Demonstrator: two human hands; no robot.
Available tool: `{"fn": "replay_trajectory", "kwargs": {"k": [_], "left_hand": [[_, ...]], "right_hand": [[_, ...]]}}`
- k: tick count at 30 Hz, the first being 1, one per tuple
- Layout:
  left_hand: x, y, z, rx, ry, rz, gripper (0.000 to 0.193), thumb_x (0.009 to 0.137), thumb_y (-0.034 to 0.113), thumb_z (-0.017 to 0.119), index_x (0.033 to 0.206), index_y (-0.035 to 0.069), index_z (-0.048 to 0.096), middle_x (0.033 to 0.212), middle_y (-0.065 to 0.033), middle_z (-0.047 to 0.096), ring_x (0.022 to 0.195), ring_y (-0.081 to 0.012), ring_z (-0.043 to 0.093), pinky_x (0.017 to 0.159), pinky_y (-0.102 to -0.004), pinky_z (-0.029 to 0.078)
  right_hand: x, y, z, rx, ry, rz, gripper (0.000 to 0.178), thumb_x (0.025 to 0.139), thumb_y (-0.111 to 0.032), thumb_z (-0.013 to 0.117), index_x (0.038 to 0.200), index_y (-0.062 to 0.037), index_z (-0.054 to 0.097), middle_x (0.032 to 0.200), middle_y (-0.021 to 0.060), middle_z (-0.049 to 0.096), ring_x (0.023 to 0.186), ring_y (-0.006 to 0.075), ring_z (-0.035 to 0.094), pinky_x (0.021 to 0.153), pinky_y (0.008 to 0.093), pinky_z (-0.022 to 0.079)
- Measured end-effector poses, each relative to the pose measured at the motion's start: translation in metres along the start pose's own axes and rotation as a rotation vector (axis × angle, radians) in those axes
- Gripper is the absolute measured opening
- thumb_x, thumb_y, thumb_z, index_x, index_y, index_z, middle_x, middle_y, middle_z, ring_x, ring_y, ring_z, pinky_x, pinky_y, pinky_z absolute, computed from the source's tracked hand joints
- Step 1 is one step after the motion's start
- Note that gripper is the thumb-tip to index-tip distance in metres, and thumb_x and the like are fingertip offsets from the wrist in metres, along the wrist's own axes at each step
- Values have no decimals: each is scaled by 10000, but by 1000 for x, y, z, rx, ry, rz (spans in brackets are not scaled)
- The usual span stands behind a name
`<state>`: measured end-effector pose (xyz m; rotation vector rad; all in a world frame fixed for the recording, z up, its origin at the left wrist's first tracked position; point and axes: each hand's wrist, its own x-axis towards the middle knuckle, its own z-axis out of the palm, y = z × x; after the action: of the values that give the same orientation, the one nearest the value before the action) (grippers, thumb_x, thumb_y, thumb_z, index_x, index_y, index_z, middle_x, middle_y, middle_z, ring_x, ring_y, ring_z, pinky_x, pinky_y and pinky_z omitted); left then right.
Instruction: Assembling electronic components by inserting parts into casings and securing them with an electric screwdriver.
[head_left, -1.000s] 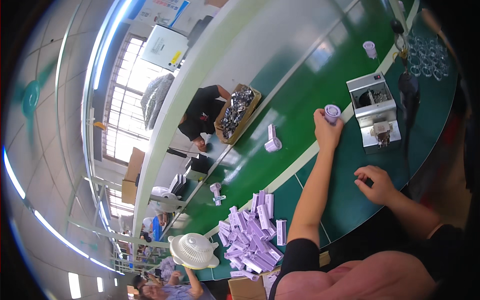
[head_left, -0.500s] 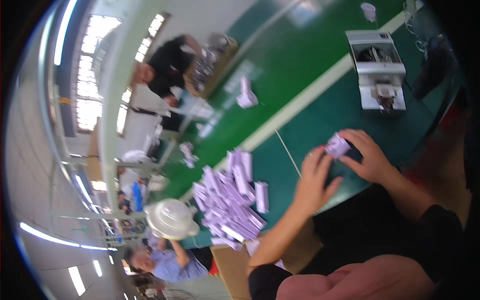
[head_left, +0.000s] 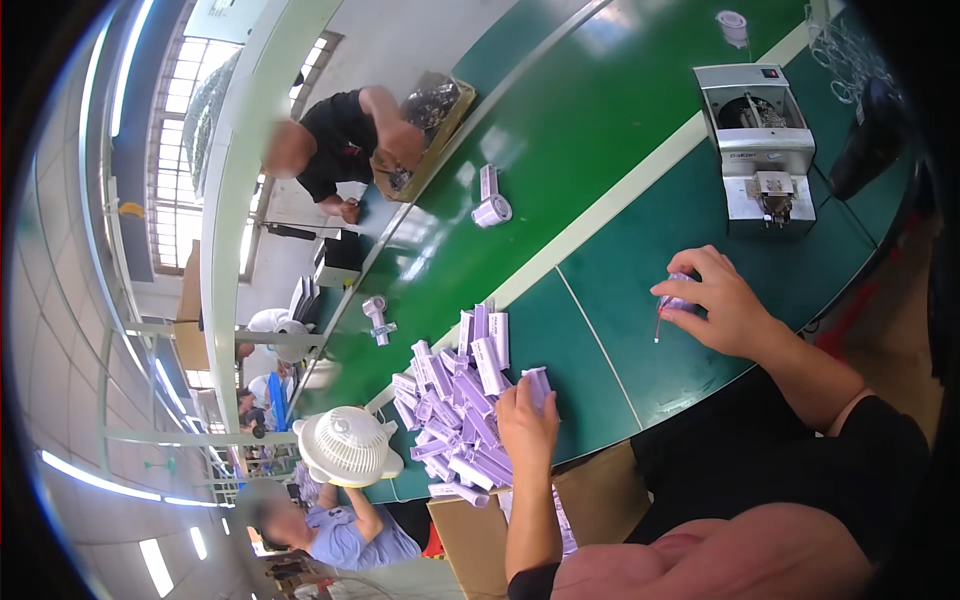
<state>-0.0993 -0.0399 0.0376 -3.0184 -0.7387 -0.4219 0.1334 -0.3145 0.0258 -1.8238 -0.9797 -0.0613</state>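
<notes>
A heap of lilac plastic casings (head_left: 465,400) lies on the dark green worktop. At its right edge my left hand (head_left: 527,425) has its fingers closed around one lilac casing (head_left: 538,383). My right hand (head_left: 725,305) is farther right, above the worktop, pinching a small lilac plastic part (head_left: 682,290) between thumb and fingers. A thin red wire with a pale tip hangs below that part. The fingers hide most of the part.
Beyond my right hand stands a silver bench machine (head_left: 765,150) with a bowl of small parts. Lilac assemblies (head_left: 491,208) lie on the bright green belt. A white fan (head_left: 347,445) stands left of the heap. Two co-workers sit across and at left; a cardboard box (head_left: 470,540) is below the worktop.
My left hand has left the small part near my right hand, moved left to the heap and taken hold of a casing. My right hand keeps the part, its wire now showing.
</notes>
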Motion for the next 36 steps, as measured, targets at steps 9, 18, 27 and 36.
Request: {"fn": "replay_trajectory", "kwargs": {"k": [9, 18, 27, 36], "left_hand": [[36, 56, 7, -1191, -306, -295, 223, 1026, 76, 671, 1234, 10, 718, 1108, -23, 714, 953, -95, 655, 851, -241, 523], [43, 69, 26, -1338, -273, -203, 209, 997, 27, 682, 1192, -17, 742, 1121, -64, 719, 989, -118, 651, 875, -246, 506], [59, 96, 16, -1141, -260, 16, 231, 980, 26, 693, 1202, -9, 744, 1104, -76, 722, 950, -125, 652, 830, -243, 507], [88, 126, -17, -777, -257, 257, 204, 962, 39, 702, 1152, 34, 776, 1055, -114, 741, 880, -168, 693, 757, -275, 539]], "right_hand": [[15, -4, 5, -81, 37, -13, 129, 816, -169, 828, 919, -99, 794, 1051, 73, 618, 1033, 290, 580, 897, 414, 462], [6, 10, 4, -77, 18, -55, 98, 838, -197, 819, 907, -131, 798, 1053, 40, 625, 1019, 262, 576, 898, 401, 476], [7, 13, 0, -92, -8, -105, 86, 864, -215, 791, 901, -139, 779, 1041, 38, 620, 1031, 258, 567, 897, 402, 451], [8, 14, -2, -234, -67, -217, 63, 819, -194, 775, 855, -144, 762, 986, 23, 609, 1028, 223, 560, 900, 384, 434]]}}
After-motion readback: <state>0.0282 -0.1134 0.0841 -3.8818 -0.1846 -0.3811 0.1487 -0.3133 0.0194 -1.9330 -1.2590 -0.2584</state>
